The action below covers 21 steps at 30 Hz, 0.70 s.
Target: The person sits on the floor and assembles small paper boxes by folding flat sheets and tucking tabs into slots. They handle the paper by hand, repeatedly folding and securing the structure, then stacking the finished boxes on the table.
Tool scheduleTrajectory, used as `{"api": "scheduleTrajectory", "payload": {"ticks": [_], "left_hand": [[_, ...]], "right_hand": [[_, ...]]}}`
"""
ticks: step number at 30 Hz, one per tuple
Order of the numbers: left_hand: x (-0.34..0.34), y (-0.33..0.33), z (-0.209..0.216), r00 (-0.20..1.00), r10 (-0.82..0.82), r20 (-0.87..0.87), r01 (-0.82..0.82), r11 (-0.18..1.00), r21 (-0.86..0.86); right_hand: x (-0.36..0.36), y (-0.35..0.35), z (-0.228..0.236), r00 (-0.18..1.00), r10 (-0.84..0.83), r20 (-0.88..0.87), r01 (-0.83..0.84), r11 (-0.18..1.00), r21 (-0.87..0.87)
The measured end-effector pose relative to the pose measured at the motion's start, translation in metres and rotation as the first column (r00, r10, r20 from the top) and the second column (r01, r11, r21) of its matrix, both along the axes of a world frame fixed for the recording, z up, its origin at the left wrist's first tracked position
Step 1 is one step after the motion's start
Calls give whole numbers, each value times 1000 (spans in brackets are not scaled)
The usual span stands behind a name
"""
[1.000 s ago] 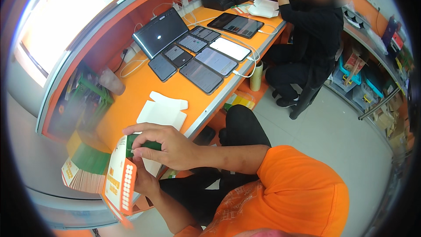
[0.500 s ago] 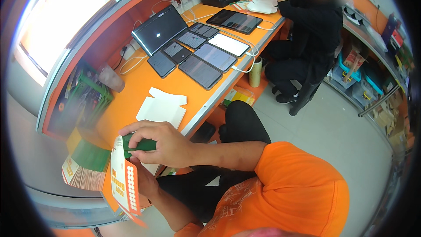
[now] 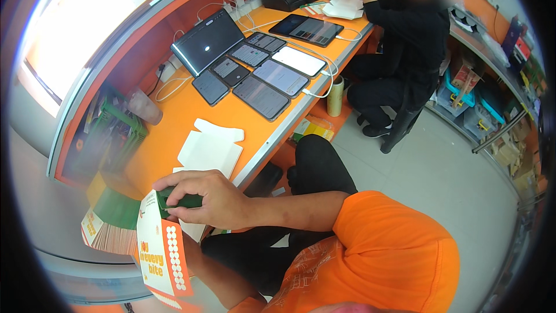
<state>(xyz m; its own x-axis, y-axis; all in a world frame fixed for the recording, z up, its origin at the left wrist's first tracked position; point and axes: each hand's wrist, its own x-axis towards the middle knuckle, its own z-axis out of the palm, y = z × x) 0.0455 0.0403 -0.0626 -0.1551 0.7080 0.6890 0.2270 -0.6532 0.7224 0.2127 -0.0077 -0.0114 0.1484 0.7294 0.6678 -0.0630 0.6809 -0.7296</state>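
Note:
My right hand grips the green top flap of a flat carton, a white and orange printed panel with rows of dots. It is held upright at the near edge of the orange counter. My left hand is under and behind the carton and mostly hidden; only its wrist and forearm show. Just left of the carton lies a stack of flat cartons with a green top face. Two unfolded white cartons lie on the counter just beyond my right hand.
Several tablets and phones lie charging on the counter, with an open dark screen behind them. A green basket stands at the left. A bottle stands under the counter edge. A person in black sits at the far end.
The carton has shifted slightly down and right, with its printed panel turned more toward me. My right hand stays on the green flap.

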Motion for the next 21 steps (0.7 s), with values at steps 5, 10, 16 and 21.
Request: {"api": "scheduleTrajectory", "payload": {"ticks": [5,10,16,21], "left_hand": [[-3,3,1,1000,10,-13,-10,1000,3],[-7,4,1,998,25,-50,-24,1000,16],[-2,5,1,907,295,-301,-251,952,176],[-2,19,-8,971,104,-216,-120,991,-66]], "right_hand": [[5,-3,5,993,94,-65,-100,991,-94],[7,-6,6,998,61,15,-60,997,-49],[13,-6,5,999,45,12,-44,998,-47],[1,5,-10,995,78,-70,-84,993,-80]]}}
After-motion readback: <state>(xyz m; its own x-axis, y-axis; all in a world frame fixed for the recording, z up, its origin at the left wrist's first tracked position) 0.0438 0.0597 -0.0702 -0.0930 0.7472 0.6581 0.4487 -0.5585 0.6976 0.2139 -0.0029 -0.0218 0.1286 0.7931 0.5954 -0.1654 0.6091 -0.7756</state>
